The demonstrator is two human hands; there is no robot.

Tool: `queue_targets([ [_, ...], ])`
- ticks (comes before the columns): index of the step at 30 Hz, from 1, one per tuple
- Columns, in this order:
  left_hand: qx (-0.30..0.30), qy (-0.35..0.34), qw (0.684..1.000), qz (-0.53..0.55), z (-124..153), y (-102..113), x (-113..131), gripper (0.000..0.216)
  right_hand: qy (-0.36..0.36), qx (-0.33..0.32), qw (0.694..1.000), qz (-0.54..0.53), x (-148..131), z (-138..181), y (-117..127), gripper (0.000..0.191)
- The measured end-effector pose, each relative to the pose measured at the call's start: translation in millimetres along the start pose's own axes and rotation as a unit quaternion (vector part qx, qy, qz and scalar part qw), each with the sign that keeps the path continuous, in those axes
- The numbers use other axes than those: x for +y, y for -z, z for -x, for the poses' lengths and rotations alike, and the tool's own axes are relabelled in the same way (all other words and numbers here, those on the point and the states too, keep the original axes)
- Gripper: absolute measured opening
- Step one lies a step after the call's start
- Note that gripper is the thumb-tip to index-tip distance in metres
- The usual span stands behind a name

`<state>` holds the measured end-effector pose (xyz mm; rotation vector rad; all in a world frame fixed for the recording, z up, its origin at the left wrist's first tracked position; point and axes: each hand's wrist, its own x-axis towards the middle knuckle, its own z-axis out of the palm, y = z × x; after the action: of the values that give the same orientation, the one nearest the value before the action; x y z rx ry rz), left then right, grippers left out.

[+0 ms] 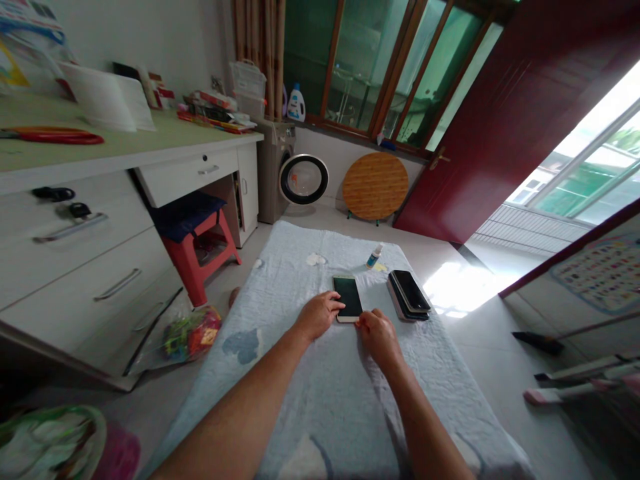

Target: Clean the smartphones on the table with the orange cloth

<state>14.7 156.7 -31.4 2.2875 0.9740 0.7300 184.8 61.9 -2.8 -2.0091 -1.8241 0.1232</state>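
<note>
A smartphone [349,297] with a dark screen and a light, gold-looking frame lies face up on the blue cloth. My left hand [319,315] holds it by its left edge, the fingertips reaching over onto the glass. At the lower right corner of the phone, my right hand [377,333] is closed in a pinch touching the edge; whatever is between those fingertips is too small to make out. To the right lies a stack of phones [409,293], screen up. A small spray bottle [374,257] with a clear cap stands beyond the phone, beside a bit of yellow.
The blue patterned cloth [320,400] covers the table under my hands. A white desk [190,160] and a red stool [200,247] stand left. Behind are a washing machine [275,167] with its door open, a round wooden tabletop [375,187] and a dark red door [480,133].
</note>
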Motion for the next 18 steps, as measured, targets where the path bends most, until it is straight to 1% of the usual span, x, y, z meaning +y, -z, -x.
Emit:
queue_targets([
  [3,-0.001,-0.011,1.0,-0.007,2.0,1.9,1.9,0.029,-0.016,0.024,0.999,-0.024,10.4,-5.1,5.6,0.015],
  [5,0.0,-0.022,1.0,-0.013,4.2,4.6,4.6,0.028,-0.004,0.054,0.996,-0.069,10.4,-8.0,5.7,0.013],
  [6,0.003,-0.026,1.0,-0.015,5.3,5.9,6.0,0.032,0.009,0.064,0.994,-0.093,8.8,-8.8,4.3,0.014],
  [9,0.011,-0.025,0.999,-0.023,7.0,7.9,8.4,0.063,0.054,0.057,0.99,-0.121,3.0,-9.2,-4.4,0.021],
  [11,0.011,-0.012,0.999,-0.048,6.8,7.7,8.4,0.073,0.072,0.045,0.991,-0.105,1.7,-9.2,-11.8,0.024],
  [15,-0.007,0.005,0.995,-0.097,5.8,7.4,8.4,0.069,0.08,0.044,0.993,-0.073,6.3,-18.1,-22.8,0.025],
  [18,-0.016,0.01,0.995,-0.101,6.0,9.3,10.4,0.067,0.086,0.036,0.994,-0.051,10.0,-37.8,-27.5,0.027],
])
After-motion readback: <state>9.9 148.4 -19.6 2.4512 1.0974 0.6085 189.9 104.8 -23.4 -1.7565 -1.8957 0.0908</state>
